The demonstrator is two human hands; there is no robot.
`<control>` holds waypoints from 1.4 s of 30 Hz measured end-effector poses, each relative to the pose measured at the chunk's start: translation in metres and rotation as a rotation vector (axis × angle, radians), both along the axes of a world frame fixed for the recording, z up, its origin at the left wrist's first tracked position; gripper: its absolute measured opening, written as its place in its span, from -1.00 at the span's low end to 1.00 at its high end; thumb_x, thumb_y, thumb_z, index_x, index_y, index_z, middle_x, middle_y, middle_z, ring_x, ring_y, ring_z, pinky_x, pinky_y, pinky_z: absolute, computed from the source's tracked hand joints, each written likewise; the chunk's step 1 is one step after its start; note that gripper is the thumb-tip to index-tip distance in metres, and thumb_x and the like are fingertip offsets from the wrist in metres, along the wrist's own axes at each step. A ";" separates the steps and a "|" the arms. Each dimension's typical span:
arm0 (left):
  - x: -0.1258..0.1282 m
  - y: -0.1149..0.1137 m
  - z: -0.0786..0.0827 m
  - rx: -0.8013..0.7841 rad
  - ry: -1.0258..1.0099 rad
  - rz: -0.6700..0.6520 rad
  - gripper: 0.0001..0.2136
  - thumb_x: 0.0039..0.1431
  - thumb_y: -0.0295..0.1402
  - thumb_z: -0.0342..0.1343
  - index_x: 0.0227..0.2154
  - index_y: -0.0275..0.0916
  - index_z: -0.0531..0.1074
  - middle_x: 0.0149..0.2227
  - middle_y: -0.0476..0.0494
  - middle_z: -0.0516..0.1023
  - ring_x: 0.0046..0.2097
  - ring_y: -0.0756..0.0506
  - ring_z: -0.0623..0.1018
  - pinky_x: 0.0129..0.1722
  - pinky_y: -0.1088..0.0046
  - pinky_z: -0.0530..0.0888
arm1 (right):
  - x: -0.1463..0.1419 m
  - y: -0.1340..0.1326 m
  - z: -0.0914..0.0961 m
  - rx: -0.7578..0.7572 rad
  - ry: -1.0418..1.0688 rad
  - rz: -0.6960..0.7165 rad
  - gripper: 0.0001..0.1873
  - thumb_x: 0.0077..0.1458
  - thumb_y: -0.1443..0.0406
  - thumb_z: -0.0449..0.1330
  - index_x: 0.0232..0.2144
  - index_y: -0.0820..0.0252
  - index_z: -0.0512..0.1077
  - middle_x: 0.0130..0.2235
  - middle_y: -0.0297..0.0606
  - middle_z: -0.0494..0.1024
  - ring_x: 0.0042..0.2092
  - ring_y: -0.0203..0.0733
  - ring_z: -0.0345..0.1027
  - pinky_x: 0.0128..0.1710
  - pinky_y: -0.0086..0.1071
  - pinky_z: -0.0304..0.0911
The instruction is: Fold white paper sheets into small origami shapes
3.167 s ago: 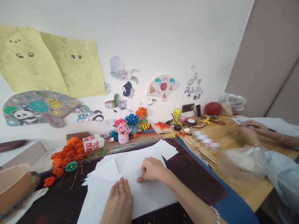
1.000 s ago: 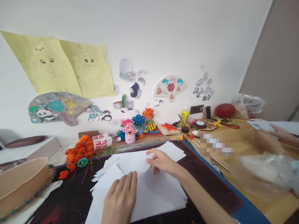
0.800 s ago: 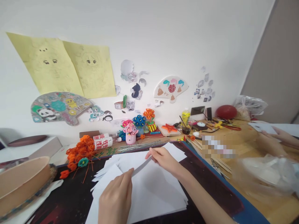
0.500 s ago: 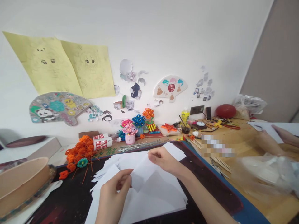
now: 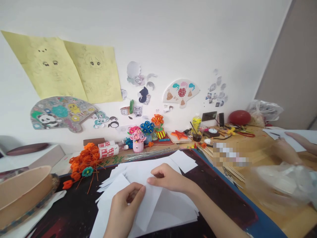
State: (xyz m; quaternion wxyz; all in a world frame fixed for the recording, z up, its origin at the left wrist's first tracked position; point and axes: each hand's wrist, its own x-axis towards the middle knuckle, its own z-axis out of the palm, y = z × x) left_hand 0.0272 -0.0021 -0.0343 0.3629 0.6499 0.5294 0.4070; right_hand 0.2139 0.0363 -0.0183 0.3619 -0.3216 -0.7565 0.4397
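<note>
Between my two hands is a white sheet of paper (image 5: 148, 206), raised a little over a spread stack of white paper (image 5: 174, 206). My left hand (image 5: 126, 205) pinches the sheet's near left part between thumb and fingers. My right hand (image 5: 168, 178) is closed on its upper edge, thumb and forefinger close to the left hand's fingertips. The sheet hangs toward me and its lower corner shows below the hands. Loose sheets of the stack fan out to the left and at the far right corner, on a dark mat (image 5: 223, 198).
Orange pipe-cleaner flowers (image 5: 86, 158) lie left, behind a round tan basket-like container (image 5: 24, 188). Small flower pots (image 5: 138, 145) line the wall. Wooden sticks (image 5: 234, 173) and a plastic bag (image 5: 282, 181) are at right, near another person's hands (image 5: 287, 150) over paper.
My right hand has come down and left, closer to my left hand. The held sheet has shifted toward me, and its lower corner now hangs lower.
</note>
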 end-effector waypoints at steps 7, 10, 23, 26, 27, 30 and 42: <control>0.000 0.003 -0.011 -0.010 0.002 0.010 -0.63 0.00 0.00 0.08 -0.50 -0.24 0.50 -0.54 -0.04 0.48 -0.46 -0.08 0.39 -0.46 0.50 0.30 | -0.006 0.004 -0.010 -0.037 0.028 -0.050 -0.78 0.07 0.25 0.20 -0.54 0.26 0.41 -0.61 -0.50 0.07 -0.50 -0.38 -0.08 -0.53 -0.44 -0.18; -0.001 0.005 -0.013 -0.004 0.001 0.014 -0.64 0.00 -0.01 0.07 -0.51 -0.23 0.49 -0.54 -0.04 0.47 -0.46 -0.08 0.38 -0.45 0.50 0.29 | -0.009 0.006 -0.013 -0.057 0.046 -0.064 -0.73 0.05 0.23 0.22 -0.60 0.26 0.36 -0.62 -0.50 0.06 -0.51 -0.38 -0.09 -0.53 -0.43 -0.18; 0.006 -0.005 0.006 -0.026 0.077 -0.034 -0.65 0.03 -0.04 0.05 -0.62 -0.23 0.39 -0.64 0.04 0.25 -0.53 -0.02 0.24 -0.51 0.51 0.16 | 0.008 0.016 -0.011 -0.150 0.124 -0.202 -0.62 -0.06 0.12 0.23 -0.71 0.24 0.27 -0.63 -0.44 0.12 -0.51 -0.35 -0.05 -0.51 -0.41 -0.14; 0.006 -0.005 0.007 -0.039 0.057 -0.014 -0.67 0.03 -0.05 0.05 -0.61 -0.22 0.41 -0.65 0.02 0.35 -0.52 -0.07 0.36 -0.48 0.49 0.25 | 0.010 0.019 -0.013 -0.131 0.115 -0.255 -0.66 -0.06 0.16 0.20 -0.71 0.23 0.26 -0.62 -0.44 0.12 -0.51 -0.35 -0.06 -0.51 -0.41 -0.15; 0.006 -0.006 0.008 -0.042 0.045 -0.012 -0.67 0.03 -0.06 0.05 -0.60 -0.21 0.42 -0.65 0.01 0.38 -0.51 -0.08 0.40 -0.47 0.48 0.27 | 0.011 0.019 -0.013 -0.128 0.109 -0.265 -0.66 -0.05 0.17 0.19 -0.70 0.23 0.26 -0.62 -0.44 0.11 -0.51 -0.35 -0.06 -0.51 -0.41 -0.15; 0.007 -0.006 0.009 -0.047 0.021 -0.020 -0.68 0.04 -0.08 0.06 -0.60 -0.22 0.43 -0.65 -0.02 0.44 -0.52 -0.08 0.43 -0.46 0.48 0.30 | 0.012 0.022 -0.015 -0.116 0.084 -0.283 -0.68 -0.02 0.18 0.14 -0.69 0.23 0.26 -0.63 -0.45 0.09 -0.52 -0.35 -0.08 -0.52 -0.42 -0.16; 0.007 -0.006 0.009 -0.065 0.035 -0.016 -0.69 0.06 -0.10 0.03 -0.59 -0.22 0.43 -0.60 -0.06 0.54 -0.54 -0.08 0.44 -0.47 0.45 0.31 | 0.010 0.033 -0.030 -0.033 -0.004 -0.378 -0.71 -0.03 0.26 0.12 -0.72 0.23 0.31 -0.65 -0.44 0.15 -0.53 -0.35 -0.05 -0.52 -0.43 -0.15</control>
